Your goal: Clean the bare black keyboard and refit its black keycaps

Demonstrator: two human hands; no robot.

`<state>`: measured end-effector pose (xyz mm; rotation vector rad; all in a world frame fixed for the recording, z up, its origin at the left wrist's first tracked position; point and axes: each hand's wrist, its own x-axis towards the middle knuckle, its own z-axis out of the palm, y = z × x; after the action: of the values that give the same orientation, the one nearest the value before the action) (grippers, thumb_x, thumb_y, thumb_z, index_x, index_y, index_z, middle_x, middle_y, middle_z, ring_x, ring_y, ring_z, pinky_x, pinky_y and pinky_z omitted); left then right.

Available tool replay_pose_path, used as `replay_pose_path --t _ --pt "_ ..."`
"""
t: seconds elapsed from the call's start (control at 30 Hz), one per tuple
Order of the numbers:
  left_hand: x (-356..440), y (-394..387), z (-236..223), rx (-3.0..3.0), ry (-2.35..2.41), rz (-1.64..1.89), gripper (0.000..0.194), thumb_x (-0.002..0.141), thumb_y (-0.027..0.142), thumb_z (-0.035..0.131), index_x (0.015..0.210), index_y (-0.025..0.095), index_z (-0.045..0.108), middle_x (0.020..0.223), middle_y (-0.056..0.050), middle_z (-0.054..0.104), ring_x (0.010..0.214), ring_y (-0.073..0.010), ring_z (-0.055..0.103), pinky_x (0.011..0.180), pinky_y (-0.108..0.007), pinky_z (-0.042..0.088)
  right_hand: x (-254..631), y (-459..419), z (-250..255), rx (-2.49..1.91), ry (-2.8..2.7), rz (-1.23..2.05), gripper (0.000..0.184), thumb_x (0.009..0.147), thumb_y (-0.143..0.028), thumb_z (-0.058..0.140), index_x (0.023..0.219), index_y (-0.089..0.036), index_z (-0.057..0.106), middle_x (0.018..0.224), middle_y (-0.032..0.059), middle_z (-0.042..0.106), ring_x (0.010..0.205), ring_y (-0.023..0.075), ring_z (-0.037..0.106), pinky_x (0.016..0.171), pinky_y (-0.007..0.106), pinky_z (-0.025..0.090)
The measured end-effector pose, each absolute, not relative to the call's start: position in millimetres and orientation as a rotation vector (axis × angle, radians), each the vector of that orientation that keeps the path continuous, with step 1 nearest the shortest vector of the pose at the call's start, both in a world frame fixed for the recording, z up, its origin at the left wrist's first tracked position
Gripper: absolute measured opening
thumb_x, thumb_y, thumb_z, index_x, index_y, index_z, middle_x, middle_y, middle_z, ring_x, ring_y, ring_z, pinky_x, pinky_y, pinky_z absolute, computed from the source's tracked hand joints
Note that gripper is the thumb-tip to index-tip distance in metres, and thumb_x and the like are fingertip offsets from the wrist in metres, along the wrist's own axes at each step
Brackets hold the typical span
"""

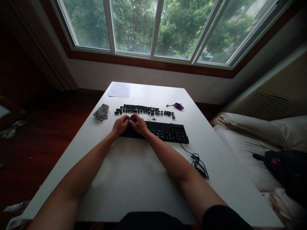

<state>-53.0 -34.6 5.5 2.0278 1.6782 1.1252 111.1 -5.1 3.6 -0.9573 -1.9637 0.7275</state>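
Observation:
A black keyboard (165, 131) lies across the white table, and both hands meet over its left end. My left hand (120, 125) is closed, its fingertips pinching a small dark piece that looks like a keycap (130, 119). My right hand (140, 124) is closed too, its fingertips meeting the left ones at that piece. Something thin and greyish shows by the right fingers, too small to name. Beyond the hands stand rows of loose black keycaps (141, 108). A small clear round dish (151, 118) with a dark bit in it sits just behind the keyboard.
A crumpled grey cloth (102, 112) lies at the table's left edge. Paper sheets (119, 89) rest at the far left corner. A purple object with a brush-like handle (178, 106) is at the back right. A coiled black cable (200, 166) lies to the right, near a sofa (244, 140).

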Motion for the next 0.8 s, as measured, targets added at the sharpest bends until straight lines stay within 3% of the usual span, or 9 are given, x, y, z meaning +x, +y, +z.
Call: replay_pose_path --t 0.8 --pt "-51.1 -37.1 10.1 1.999 1.703 1.105 0.026 0.087 0.026 0.044 0.099 0.022 0.066 0.092 -0.004 0.071 0.087 -0.0210 0.063 0.079 -0.031 0.048 111.9 -7.8 7.3 -0.994 -1.970 0.737 0.019 0.083 -0.032 0.059 0.099 -0.023 0.058 0.084 -0.0011 0.066 0.074 0.0151 0.060 0.073 0.027 0.046"
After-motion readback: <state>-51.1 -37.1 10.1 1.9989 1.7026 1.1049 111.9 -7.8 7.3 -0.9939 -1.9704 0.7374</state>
